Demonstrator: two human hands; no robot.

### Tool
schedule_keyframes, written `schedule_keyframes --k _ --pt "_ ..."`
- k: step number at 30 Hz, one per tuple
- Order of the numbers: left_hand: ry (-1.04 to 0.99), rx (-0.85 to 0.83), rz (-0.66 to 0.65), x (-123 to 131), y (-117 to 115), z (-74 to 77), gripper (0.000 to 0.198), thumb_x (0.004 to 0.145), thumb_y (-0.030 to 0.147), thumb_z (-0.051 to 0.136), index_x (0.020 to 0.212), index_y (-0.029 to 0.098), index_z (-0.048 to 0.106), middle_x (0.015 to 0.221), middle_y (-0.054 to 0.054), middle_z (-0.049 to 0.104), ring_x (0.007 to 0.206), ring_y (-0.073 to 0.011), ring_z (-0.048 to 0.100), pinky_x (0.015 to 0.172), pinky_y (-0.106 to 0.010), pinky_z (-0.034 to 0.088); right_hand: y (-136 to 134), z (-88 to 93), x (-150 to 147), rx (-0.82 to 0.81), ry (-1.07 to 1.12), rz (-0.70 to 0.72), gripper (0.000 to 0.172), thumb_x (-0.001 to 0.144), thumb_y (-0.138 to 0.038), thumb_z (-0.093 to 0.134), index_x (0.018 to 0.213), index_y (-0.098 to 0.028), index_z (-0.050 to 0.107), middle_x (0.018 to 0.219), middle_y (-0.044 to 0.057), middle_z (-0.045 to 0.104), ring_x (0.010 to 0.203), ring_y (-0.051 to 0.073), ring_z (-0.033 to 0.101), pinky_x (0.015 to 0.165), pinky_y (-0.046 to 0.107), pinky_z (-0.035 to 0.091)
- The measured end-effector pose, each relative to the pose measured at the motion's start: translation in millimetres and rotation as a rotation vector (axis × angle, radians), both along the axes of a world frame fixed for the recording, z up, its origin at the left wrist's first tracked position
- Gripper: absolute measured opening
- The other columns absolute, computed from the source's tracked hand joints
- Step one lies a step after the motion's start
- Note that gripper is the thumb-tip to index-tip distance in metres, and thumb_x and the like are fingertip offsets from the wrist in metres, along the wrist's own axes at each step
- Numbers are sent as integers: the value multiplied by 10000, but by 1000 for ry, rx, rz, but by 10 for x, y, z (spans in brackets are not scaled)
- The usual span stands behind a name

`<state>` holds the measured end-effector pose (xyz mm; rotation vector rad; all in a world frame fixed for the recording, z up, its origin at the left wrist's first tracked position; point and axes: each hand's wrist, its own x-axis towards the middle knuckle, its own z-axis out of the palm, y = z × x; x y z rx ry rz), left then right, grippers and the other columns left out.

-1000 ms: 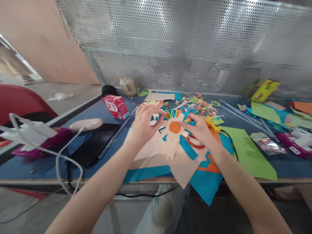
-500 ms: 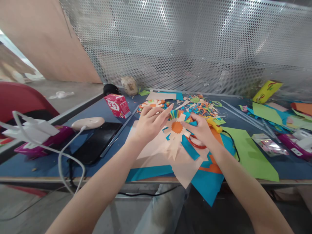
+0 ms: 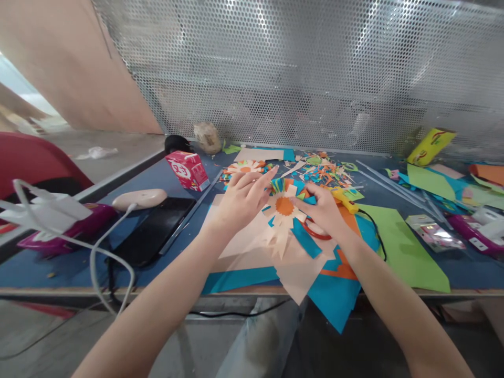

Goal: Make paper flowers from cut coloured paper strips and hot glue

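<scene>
A paper rosette [image 3: 284, 206] with an orange centre, cream petals, a blue and green fringe and hanging cream and blue tails lies on stacked cream paper [image 3: 244, 252]. My right hand [image 3: 321, 210] grips its right side, thumb over the petals and fingers at the rim. At the left rim, my left hand [image 3: 240, 202] hovers or rests with fingers stretched and index finger pointing up; its thumb is hidden, and contact with the rosette cannot be told. Red-handled scissors [image 3: 318, 231] lie partly under my right hand. Behind my left hand sits a second rosette [image 3: 245, 169].
A yellow glue gun [image 3: 346, 200] with a black cord lies right of my right hand. Paper scraps [image 3: 326, 172] are heaped behind. On the left are a phone [image 3: 157, 228], a pink box [image 3: 187, 170] and cabled white chargers [image 3: 47, 212]. Green paper [image 3: 405, 252] lies right.
The view shifts slightly. My hands and the rosette keep nearly the same pose, with the left index finger still raised.
</scene>
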<state>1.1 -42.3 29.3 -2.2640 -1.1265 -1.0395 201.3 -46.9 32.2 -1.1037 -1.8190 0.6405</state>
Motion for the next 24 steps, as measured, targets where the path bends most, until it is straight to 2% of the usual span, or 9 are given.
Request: schedule_keyframes --k 15,24 --pt "11 22 -8 15 -9 3 419 849 175 451 1268 172 438 928 -69 683 939 -210 588 882 -370 402 1 -16 -5 52 -35 8 334 743 -398 581 596 -209 348 596 -49 345 564 96 336 546 232 273" --pt "-49 26 -55 18 27 -17 344 811 146 493 1154 164 480 839 -52 672 914 -218 587 856 -386 443 -19 15 -20 18 -34 -11 317 721 -341 595 585 -206 342 582 -55 346 560 91 344 533 224 272"
